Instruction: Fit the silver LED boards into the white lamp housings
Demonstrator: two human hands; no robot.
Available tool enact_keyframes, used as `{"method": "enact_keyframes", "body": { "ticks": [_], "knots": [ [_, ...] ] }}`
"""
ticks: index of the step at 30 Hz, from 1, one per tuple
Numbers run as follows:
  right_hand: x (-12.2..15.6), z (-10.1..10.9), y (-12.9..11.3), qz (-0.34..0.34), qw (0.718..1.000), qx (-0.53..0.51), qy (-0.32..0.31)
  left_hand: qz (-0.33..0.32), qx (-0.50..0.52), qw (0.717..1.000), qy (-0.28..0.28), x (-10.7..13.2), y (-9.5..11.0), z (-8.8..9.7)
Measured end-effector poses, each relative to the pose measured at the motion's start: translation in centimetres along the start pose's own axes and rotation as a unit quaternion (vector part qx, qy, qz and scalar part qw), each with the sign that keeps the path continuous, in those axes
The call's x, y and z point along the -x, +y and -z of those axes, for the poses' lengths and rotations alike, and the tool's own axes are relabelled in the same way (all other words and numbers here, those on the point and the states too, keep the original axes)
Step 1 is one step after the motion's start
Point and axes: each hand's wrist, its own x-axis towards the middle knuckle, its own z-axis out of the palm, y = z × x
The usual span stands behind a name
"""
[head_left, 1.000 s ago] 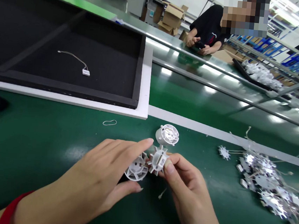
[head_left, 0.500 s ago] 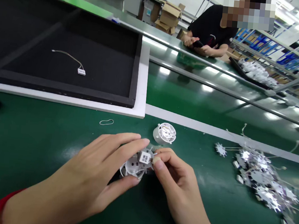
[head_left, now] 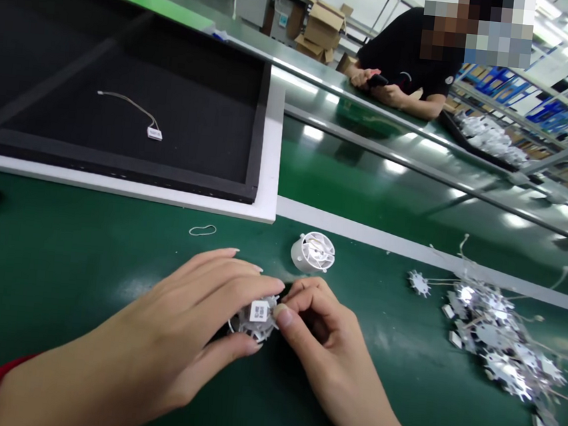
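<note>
Green bench mat (head_left: 79,300): one loose white finned housing (head_left: 313,252), one rubber band (head_left: 202,230), one heap of metal star boards (head_left: 491,333). Left hand (head_left: 163,322) and right hand (head_left: 331,351) pinch one labelled white housing (head_left: 253,320) between them. One co-worker (head_left: 404,54) sits across the line.

Landmark: white finned plastic part (head_left: 256,320) bearing a barcode label, on a green bench mat (head_left: 74,300); exact type unclear from this view.
Left hand (head_left: 152,327): wraps the part from the left.
Right hand (head_left: 325,337): thumb and fingers pinch its right edge.
Beyond landmark: white vented housing (head_left: 313,252), rubber band (head_left: 202,230).
Right of landmark: heap of silver star-shaped boards (head_left: 491,333), wired.
</note>
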Motion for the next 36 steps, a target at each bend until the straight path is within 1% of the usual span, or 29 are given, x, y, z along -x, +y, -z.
{"method": "enact_keyframes", "body": {
  "ticks": [8,13,17,22,28,33,36],
  "knots": [
    [-0.1,0.0,-0.4,-0.015,1.000,0.020,-0.012,0.010,0.015,0.999,-0.033,-0.2,0.0,0.3],
    [-0.2,-0.2,-0.5,-0.020,0.999,0.031,-0.007,0.022,0.007,0.999,-0.043,-0.1,-0.1,0.4],
    [-0.3,-0.3,-0.5,-0.020,0.999,0.035,-0.001,0.018,-0.004,0.999,-0.051,-0.2,-0.3,0.4],
    [-0.3,-0.4,-0.5,-0.022,0.999,0.040,0.001,0.027,-0.006,0.998,-0.051,0.0,-0.5,0.5],
    [-0.3,-0.5,-0.3,-0.019,0.999,0.043,0.006,-0.012,-0.044,0.997,-0.055,0.0,-0.8,0.8],
    [-0.3,-0.6,-0.3,-0.011,0.998,0.057,0.006,-0.017,-0.057,0.997,-0.057,0.2,-1.2,0.5],
    [-0.1,-0.3,-0.4,-0.014,0.997,0.075,-0.021,-0.038,-0.067,0.995,-0.059,0.1,-1.3,0.2]
  ]
}}
